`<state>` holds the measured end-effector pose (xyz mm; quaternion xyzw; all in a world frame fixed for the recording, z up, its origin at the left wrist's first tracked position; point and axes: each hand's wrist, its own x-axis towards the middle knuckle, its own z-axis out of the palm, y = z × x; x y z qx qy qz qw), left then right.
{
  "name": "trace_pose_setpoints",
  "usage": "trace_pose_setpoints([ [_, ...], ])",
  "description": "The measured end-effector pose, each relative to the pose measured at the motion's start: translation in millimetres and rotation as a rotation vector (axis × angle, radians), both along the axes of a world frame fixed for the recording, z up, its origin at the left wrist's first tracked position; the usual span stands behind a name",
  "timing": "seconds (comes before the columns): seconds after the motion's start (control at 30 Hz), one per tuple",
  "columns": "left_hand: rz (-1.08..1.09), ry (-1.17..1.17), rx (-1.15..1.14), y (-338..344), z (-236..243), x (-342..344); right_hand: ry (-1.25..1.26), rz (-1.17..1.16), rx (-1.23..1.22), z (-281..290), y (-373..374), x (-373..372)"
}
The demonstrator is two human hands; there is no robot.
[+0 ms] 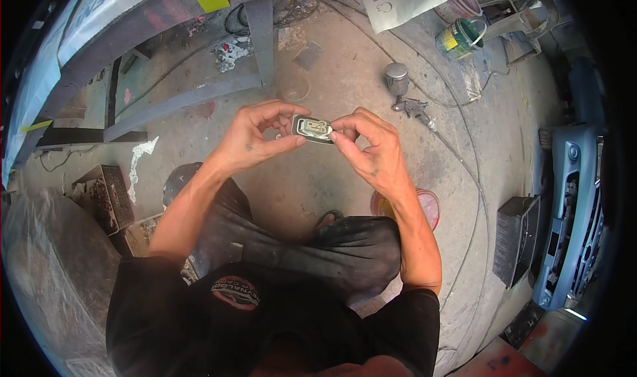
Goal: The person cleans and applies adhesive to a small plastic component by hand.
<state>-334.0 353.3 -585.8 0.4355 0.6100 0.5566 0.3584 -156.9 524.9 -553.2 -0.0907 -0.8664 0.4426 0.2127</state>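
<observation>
A small flat rectangular part (314,129), dark at the rim with a pale raised frame and a cream-coloured middle, is held up between my two hands over the floor. My left hand (255,135) grips its left end, thumb below and fingers above. At the other end, my right hand (371,145) pinches the right edge between thumb and fingertips. The thumb and fingers cover parts of both ends. What kind of part it is, I cannot tell.
A spray gun (413,106) with a metal cup lies on the concrete floor, its hose trailing right. Beyond it stands a green bucket (459,39). A blue car bumper (566,191) and a black bin (516,238) are at right. A grey stand (260,39) rises at upper left.
</observation>
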Motion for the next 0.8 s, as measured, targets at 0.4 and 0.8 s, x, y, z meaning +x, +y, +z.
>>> trace_pose_setpoints([
  [0.4, 0.013, 0.029, 0.026, 0.1, -2.0, -0.1, 0.038, 0.008, 0.001, -2.1, -0.9, -0.7],
  [0.8, 0.001, -0.352, 0.001, 0.6, 4.0, -2.5, 0.106, -0.104, 0.036, 2.4, 10.9, 5.0],
])
